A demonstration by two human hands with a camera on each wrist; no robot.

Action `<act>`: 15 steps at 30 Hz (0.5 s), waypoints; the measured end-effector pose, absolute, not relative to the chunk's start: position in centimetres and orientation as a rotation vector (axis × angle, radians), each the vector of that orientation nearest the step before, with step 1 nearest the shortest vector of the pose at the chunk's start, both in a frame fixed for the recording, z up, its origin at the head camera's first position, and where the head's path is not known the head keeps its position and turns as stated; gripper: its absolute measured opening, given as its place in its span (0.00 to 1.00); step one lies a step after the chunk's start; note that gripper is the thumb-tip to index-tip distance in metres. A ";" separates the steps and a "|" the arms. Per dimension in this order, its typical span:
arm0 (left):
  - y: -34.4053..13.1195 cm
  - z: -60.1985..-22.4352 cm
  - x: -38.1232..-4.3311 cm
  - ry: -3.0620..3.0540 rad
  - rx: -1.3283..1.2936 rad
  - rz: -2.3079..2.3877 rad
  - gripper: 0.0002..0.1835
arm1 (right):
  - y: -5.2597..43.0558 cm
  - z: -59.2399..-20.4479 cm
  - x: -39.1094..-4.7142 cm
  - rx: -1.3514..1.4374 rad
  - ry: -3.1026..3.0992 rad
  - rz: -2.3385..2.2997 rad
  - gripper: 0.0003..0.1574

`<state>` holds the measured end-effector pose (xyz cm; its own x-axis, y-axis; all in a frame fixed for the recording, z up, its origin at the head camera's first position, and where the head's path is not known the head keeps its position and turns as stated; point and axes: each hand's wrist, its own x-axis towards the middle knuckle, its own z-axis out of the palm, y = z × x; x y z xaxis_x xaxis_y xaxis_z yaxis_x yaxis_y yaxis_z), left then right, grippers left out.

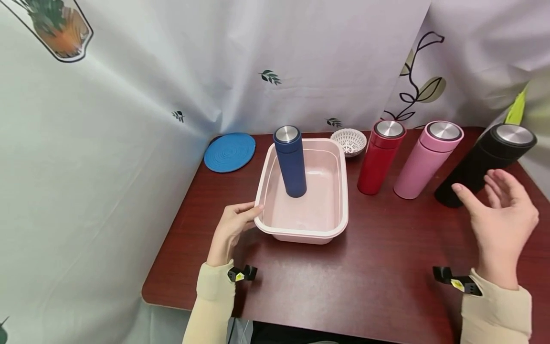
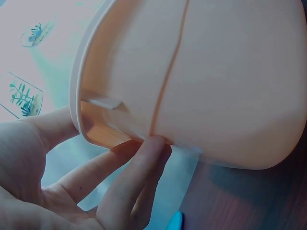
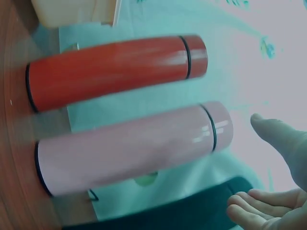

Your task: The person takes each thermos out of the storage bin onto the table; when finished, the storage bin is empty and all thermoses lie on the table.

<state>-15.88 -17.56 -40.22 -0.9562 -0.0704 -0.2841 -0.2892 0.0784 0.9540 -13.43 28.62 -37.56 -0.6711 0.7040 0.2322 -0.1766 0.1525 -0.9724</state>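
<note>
My left hand pinches the left rim of a light pink plastic basin, thumb on top; in the left wrist view the fingertips press its outer wall from below. Inside the basin stands a dark blue thermos bottle with a silver cap top. To the right of it stand a red thermos, a pink thermos and a black thermos. My right hand is in front of the black one, thumb and fingers apart, holding nothing. Whether it touches that bottle, I cannot tell.
A round blue woven mat lies at the table's back left. Behind the basin's right corner sits a small white lattice bowl. White printed cloth hangs behind and at the left of the dark red table. A yellow-green object shows behind the black thermos.
</note>
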 end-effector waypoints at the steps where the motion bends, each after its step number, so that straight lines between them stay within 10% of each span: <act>1: -17.5 -40.2 -15.9 2.181 -0.368 1.992 0.25 | 28.3 -37.5 -13.4 -0.495 -1.756 1.607 0.41; 15: -17.6 -40.3 -15.9 2.170 -0.364 2.004 0.24 | 23.9 -38.4 -14.0 -0.415 -2.084 1.593 0.41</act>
